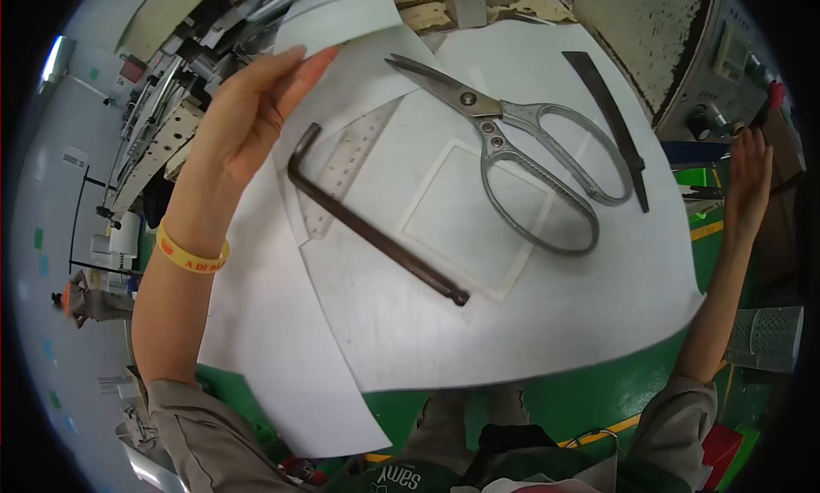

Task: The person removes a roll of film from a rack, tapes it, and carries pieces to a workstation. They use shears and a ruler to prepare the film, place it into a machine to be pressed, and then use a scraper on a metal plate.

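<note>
My left hand (pixel 260 105), with a yellow wristband (pixel 192 251), is at the upper left, its fingers closed on the edge of a white sheet (pixel 346 19). Far to the right, my right hand (pixel 751 173) is raised beside a machine's control panel (pixel 726 58), near a red knob; what its fingertips touch is unclear. Between my hands, metal scissors (pixel 531 143) lie with blades nearly together on the white work surface (pixel 410 348). A dark hex key (pixel 376 237) crosses the clear set square (pixel 346 164). A pale square frame (pixel 500 284) lies under the scissors' handles.
A dark narrow blade-like tool (pixel 611 113) lies right of the scissors. White paper (pixel 316 382) overhangs the front left edge. Machinery (pixel 166 139) stands at the left, a perforated metal bin (pixel 764 339) at the right. Another person (pixel 98 301) is in the left background.
</note>
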`<state>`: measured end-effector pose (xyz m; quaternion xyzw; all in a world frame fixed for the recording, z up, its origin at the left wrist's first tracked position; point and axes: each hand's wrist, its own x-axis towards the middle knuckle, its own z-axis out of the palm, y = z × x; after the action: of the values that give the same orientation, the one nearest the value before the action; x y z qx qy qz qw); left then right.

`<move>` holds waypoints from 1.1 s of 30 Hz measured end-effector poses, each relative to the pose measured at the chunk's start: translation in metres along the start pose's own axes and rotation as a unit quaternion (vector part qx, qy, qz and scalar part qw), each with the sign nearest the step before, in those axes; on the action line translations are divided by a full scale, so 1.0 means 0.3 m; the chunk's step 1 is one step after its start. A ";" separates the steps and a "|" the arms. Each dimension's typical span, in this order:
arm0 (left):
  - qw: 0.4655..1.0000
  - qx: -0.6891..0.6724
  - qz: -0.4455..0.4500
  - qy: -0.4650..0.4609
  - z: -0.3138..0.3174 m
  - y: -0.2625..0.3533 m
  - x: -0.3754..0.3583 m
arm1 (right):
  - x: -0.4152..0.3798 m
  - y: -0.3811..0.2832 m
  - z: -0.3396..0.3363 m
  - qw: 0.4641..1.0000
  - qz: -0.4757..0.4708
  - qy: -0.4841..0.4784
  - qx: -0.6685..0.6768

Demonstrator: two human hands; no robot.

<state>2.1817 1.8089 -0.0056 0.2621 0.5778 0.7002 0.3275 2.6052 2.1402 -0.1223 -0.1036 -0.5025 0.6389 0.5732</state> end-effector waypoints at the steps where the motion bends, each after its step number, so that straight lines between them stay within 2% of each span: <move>1: 1.000 0.016 -0.008 -0.003 0.002 0.024 -0.032 | -0.045 -0.042 0.145 0.965 -0.090 0.171 -0.177; 3: 0.999 0.004 -0.035 -0.012 0.010 0.058 -0.113 | -0.123 -0.138 0.305 0.935 -0.158 0.144 -0.281; 5: 0.998 0.015 -0.067 0.009 0.050 0.073 -0.214 | -0.211 -0.195 0.518 0.943 -0.080 0.102 -0.306; 7: 0.995 -0.002 -0.104 0.002 0.042 0.063 -0.298 | -0.265 -0.188 0.731 0.965 0.043 -0.018 -0.257; 9: 0.989 -0.068 -0.134 0.000 0.055 0.044 -0.387 | -0.255 -0.127 0.840 0.957 0.159 -0.126 -0.207; 11: 0.984 -0.083 -0.155 0.001 0.070 0.030 -0.468 | -0.211 -0.026 0.928 0.937 0.266 -0.164 -0.156; 13: 0.982 -0.091 -0.165 -0.027 0.083 0.025 -0.545 | -0.162 0.050 1.029 0.919 0.347 -0.144 -0.124; 15: 0.976 -0.085 -0.193 -0.060 0.088 0.025 -0.606 | -0.107 0.097 1.113 0.908 0.369 -0.170 -0.106; 18: 0.969 -0.081 -0.207 -0.106 0.067 0.017 -0.678 | -0.048 0.193 1.178 0.935 0.326 -0.138 -0.039; 20: 0.966 -0.057 -0.209 -0.141 0.044 0.018 -0.717 | -0.028 0.218 1.184 0.934 0.322 -0.154 -0.003; 22: 0.961 -0.028 -0.209 -0.177 -0.002 0.030 -0.740 | -0.040 0.189 1.224 0.927 0.327 -0.182 0.039; 25: 0.968 0.034 -0.168 -0.185 -0.086 0.049 -0.745 | -0.091 0.119 1.263 0.935 0.293 -0.196 0.031; 28: 0.977 0.008 -0.158 -0.144 -0.116 0.079 -0.720 | -0.145 0.043 1.301 0.945 0.260 -0.191 0.053; 33: 0.992 0.035 -0.068 -0.100 -0.117 0.118 -0.641 | -0.223 -0.048 1.355 0.954 0.216 -0.206 0.022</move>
<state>2.2746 1.6358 0.0245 0.3021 0.5825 0.6261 0.4211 2.3480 1.8692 0.0515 -0.0633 -0.5614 0.7657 0.3075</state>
